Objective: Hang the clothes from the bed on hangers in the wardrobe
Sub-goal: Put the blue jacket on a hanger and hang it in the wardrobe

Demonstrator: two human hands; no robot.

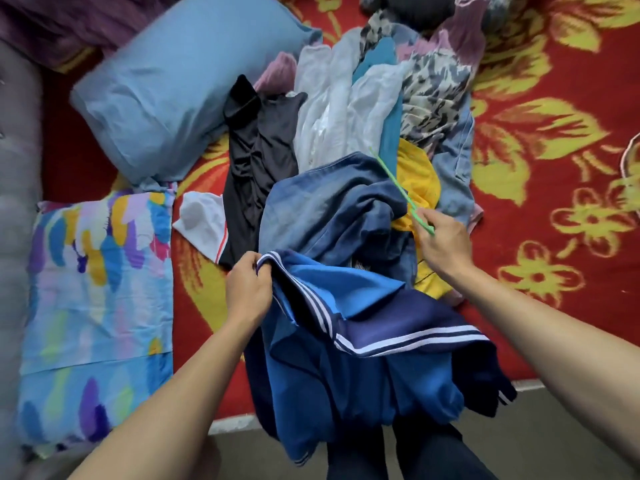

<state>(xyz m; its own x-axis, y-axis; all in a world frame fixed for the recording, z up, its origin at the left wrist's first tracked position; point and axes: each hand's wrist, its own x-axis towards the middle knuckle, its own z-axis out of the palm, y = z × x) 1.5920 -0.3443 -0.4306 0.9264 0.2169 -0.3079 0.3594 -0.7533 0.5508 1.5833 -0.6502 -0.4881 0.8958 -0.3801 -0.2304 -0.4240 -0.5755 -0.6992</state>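
Across the bed, a red blanket point(554, 98) with yellow flowers carries a pile of clothes point(367, 95) running down its middle. A plain blue pillow point(166, 84) and a multicoloured pillow point(97, 289) lie to its left. At the near edge, a blue sports jacket point(346, 358) with white stripes hangs partly off the bed, overlapping a denim garment point(329, 209) behind it. A black garment point(259, 150) lies just left of the denim. The left hand point(247, 289) grips the jacket's striped edge. The right hand point(441, 244) holds one end of a thin green hanger point(398, 181) above the pile.
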